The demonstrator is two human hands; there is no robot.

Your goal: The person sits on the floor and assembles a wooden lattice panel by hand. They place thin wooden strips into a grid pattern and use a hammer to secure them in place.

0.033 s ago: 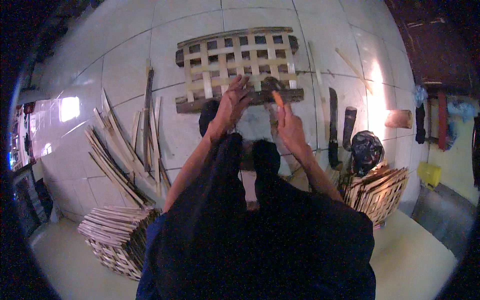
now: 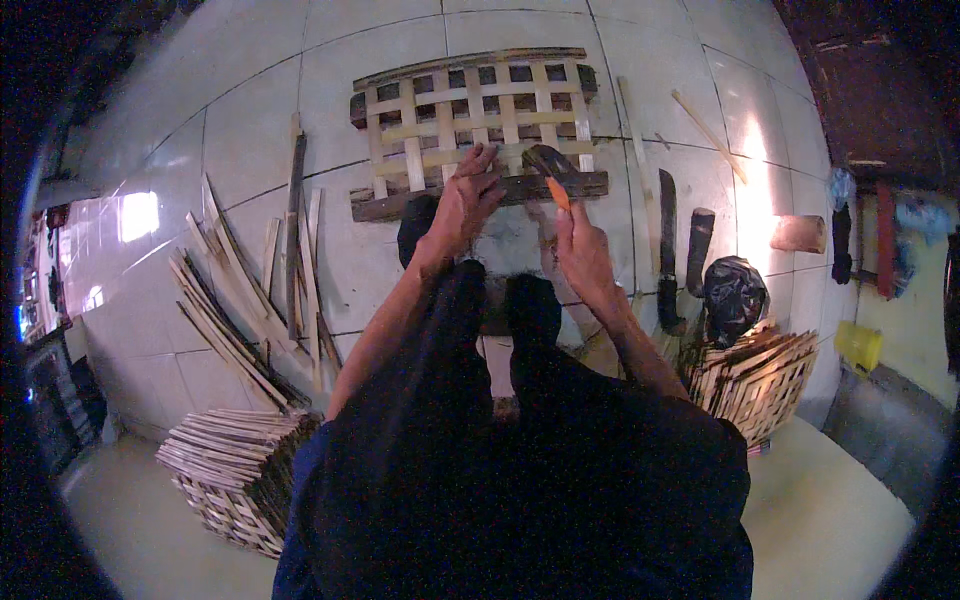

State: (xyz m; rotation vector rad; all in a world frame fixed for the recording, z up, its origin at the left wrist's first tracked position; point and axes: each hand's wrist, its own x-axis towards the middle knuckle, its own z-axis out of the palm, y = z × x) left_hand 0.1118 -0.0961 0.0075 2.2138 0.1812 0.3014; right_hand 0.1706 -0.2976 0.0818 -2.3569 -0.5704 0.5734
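A woven lattice panel (image 2: pixel 414 160) of pale flat strips, apparently bamboo, lies across dark wooden bars on the tiled floor in front of me. My left hand (image 2: pixel 467 205) reaches over its near bar (image 2: pixel 385 208), fingers bent onto the pale strips. Anything small between those fingertips is hidden. Just to the right, my right hand (image 2: pixel 585 252) is wrapped round the orange handle of a hammer (image 2: pixel 558 192). The hammer's dark head is over the panel's near edge, right of my left fingers; whether it touches cannot be told.
Loose split strips (image 2: pixel 235 310) lie on the left. Stacks of finished lattices stand at the lower left (image 2: pixel 235 470) and lower right (image 2: pixel 760 385). A long dark blade (image 2: pixel 668 240), a dark stick (image 2: pixel 700 250), a black plastic bag (image 2: pixel 735 300) and a wood block (image 2: pixel 798 233) are on the right.
The hammer head, smeared by motion before, now shows sharply near the panel's front bar. My left hand keeps its place on the lattice.
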